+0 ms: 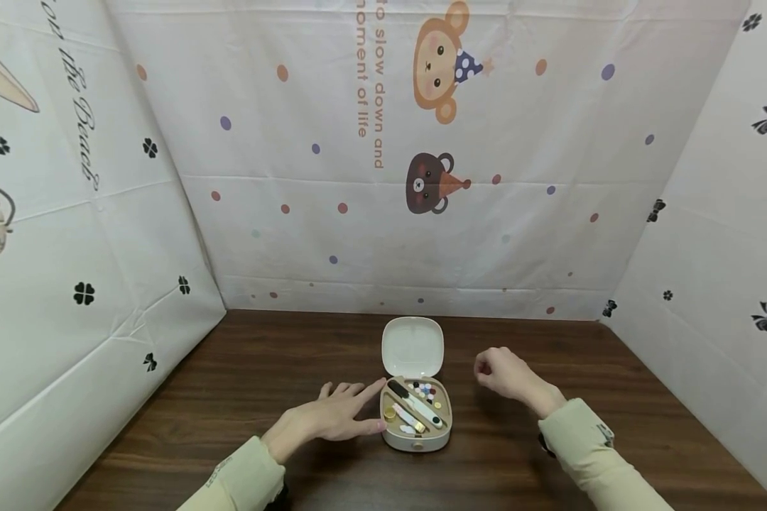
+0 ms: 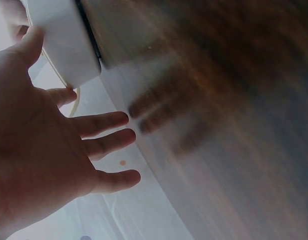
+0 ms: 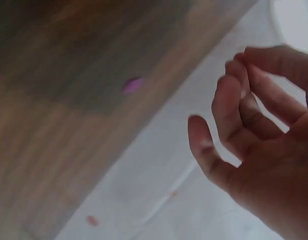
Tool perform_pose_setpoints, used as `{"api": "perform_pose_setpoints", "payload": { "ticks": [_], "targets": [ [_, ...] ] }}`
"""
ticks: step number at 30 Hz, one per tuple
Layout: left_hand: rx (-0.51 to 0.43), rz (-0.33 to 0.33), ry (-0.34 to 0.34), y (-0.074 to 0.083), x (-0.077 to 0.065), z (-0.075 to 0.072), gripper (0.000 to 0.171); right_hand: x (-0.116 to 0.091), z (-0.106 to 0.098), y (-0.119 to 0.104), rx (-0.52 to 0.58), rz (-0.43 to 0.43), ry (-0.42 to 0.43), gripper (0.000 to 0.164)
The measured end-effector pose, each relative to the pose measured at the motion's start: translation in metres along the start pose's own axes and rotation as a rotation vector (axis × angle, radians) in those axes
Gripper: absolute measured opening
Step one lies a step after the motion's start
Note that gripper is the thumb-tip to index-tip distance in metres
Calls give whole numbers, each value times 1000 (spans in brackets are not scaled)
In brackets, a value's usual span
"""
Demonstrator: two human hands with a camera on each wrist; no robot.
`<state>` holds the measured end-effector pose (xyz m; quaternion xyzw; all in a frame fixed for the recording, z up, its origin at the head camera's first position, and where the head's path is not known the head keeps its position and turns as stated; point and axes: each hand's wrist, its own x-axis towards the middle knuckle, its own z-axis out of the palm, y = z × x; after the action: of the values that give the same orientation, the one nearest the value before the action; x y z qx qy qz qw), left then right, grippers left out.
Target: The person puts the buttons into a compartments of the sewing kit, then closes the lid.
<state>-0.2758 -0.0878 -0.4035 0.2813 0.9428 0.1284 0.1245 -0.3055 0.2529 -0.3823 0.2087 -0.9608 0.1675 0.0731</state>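
A small white box (image 1: 417, 443) stands with its lid (image 1: 412, 346) tilted up at the back. Its beige tray holds several small colored button-like pieces (image 1: 425, 390), a long black-and-white tool (image 1: 415, 403), a shorter white piece with a gold end (image 1: 409, 419) and a gold ring-like piece (image 1: 390, 412). The left hand (image 1: 335, 415) touches the box's left side with thumb and index finger; its other fingers are spread. To the right of the box, the right hand (image 1: 508, 372) hovers with loosely curled fingers, thumb near the fingertips, nothing visible between them. A blurred purple piece (image 3: 132, 85) appears beyond its fingers.
Dark brown wood tabletop (image 1: 281, 341) spreads around the box. White printed cloth (image 1: 281, 248) rises behind it and on both sides. Light sleeves (image 1: 243, 475) cover both forearms.
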Motion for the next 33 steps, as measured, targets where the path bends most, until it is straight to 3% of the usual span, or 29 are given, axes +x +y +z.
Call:
{"api": "perform_pose_setpoints", "payload": {
  "ticks": [3, 8, 33],
  "targets": [
    [0, 0, 0, 0, 0, 0, 81, -4, 4, 16, -24, 103, -7, 10],
    [8, 2, 0, 0, 0, 0, 81, -9, 10, 33, -74, 176, -22, 8],
    [4, 4, -2, 2, -1, 0, 80, -10, 15, 49, -10, 220, -67, 16]
  ]
}}
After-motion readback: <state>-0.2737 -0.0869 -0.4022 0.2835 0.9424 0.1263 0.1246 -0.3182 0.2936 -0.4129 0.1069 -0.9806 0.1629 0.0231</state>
